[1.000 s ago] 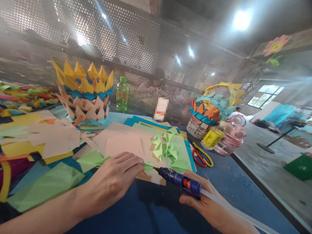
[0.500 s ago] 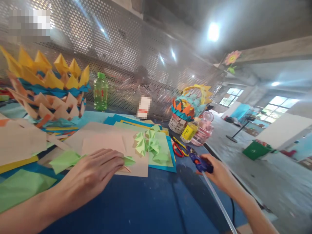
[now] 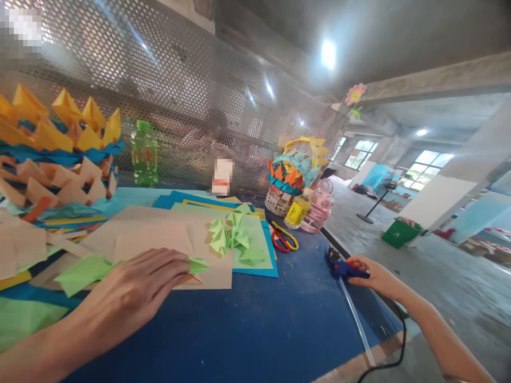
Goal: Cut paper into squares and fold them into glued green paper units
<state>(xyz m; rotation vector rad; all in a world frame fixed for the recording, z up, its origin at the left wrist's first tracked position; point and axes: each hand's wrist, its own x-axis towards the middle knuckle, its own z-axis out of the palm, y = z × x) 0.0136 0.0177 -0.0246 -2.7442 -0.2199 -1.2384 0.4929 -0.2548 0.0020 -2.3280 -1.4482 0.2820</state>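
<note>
My left hand (image 3: 136,290) lies on the paper sheets and pinches a small folded green paper piece (image 3: 197,265) at its fingertips. A larger green folded sheet (image 3: 82,272) pokes out from under that hand on the left. My right hand (image 3: 369,274) is out at the table's right edge, closed on a blue glue gun (image 3: 342,267) with a clear glue stick (image 3: 355,324) trailing back from it. The gun rests on or just above the blue tabletop (image 3: 279,330). A cluster of folded green paper units (image 3: 233,239) lies on a green sheet between the hands.
Red and yellow scissors (image 3: 284,239) lie beside the paper stack. Behind them stand a paper basket (image 3: 293,181), a yellow-labelled bottle (image 3: 297,211) and a pink jar (image 3: 317,210). A large folded paper crown (image 3: 56,154) is at far left, with a green bottle (image 3: 144,154) by the perforated screen.
My right hand has carried the glue gun away from the green piece, rightward to the table's edge. My left hand keeps its hold on the piece. The camera has turned right.
</note>
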